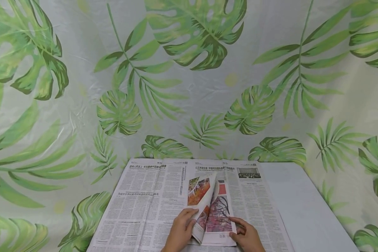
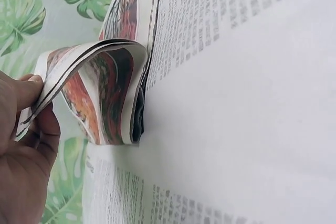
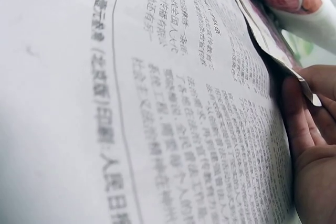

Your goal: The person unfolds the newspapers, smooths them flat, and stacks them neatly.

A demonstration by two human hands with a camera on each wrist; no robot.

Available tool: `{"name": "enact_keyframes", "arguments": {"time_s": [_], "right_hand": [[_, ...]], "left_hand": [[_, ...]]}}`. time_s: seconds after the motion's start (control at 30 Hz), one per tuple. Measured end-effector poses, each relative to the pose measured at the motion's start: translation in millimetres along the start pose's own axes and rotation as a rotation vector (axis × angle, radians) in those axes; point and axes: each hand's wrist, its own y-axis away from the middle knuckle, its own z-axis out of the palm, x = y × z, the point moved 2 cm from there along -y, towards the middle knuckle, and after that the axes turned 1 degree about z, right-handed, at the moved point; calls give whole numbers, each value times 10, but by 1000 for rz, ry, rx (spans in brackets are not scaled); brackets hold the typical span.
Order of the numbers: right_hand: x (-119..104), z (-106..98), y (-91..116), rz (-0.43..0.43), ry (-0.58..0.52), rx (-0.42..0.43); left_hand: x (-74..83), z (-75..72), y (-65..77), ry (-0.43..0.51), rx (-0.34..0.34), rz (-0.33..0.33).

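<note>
A folded newspaper sheet with colour photos of red and orange trees lies on a large spread newspaper. My left hand pinches its left flap, which is lifted and curves over to the right. In the left wrist view, the thumb and fingers of that hand grip the layered edges of the curled flap. At the sheet's lower right edge, my right hand pinches the paper between thumb and fingers. The right wrist view shows this hand holding the edge slightly raised.
Beneath everything is a white tabletop, bare along the right side. The spread newspaper reaches the table's back edge. A leaf-patterned curtain hangs behind and around the table.
</note>
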Motion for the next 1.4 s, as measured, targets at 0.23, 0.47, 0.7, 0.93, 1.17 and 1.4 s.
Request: {"name": "enact_keyframes", "arguments": {"time_s": [0.23, 0.47, 0.7, 0.93, 1.17, 1.4], "right_hand": [[41, -37, 10, 6, -25, 10], [54, -55, 25, 3, -14, 3], [77, -85, 28, 18, -6, 22], [81, -127, 35, 27, 21, 44], [94, -169, 44, 37, 37, 75], [105, -207, 77, 23, 44, 74]], "left_hand": [[-25, -100, 33, -30, 60, 31], [-157, -239, 91, -44, 102, -7], [-257, -391, 145, -67, 152, -51], [-325, -496, 197, -90, 204, -72], [-377, -566, 255, -106, 251, -70], [-406, -609, 308, -107, 254, -101]]}}
